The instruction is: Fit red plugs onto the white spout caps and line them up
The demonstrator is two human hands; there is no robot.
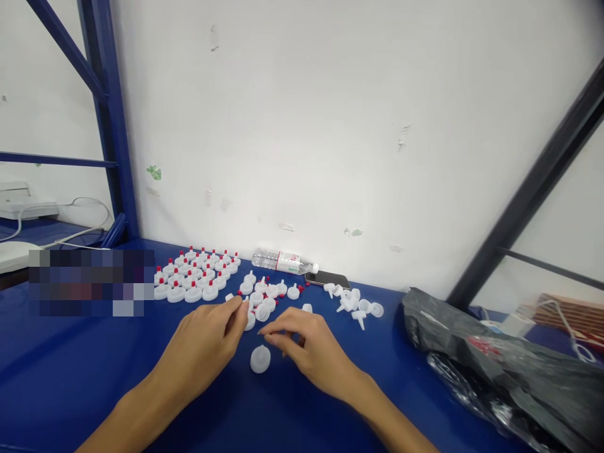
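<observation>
My left hand (211, 333) has its fingers pressed together at the edge of a loose cluster of white nozzle caps (263, 311). Whatever it pinches is hidden behind the fingers. Opposite it, my right hand (306, 343) holds thumb and forefinger close in a pinch; anything between them is too small to make out. One white nozzle cap (260, 359) lies by itself on the blue table, between and just below both hands. Small red tips (301, 290) are scattered around the loose cluster.
Rows of white caps with red tips (193, 292) stand at the left. A clear water bottle (284, 261) and a phone (327, 279) lie by the wall. More white nozzle caps (350, 301) are farther right. A black plastic bag (500, 358) covers the right side.
</observation>
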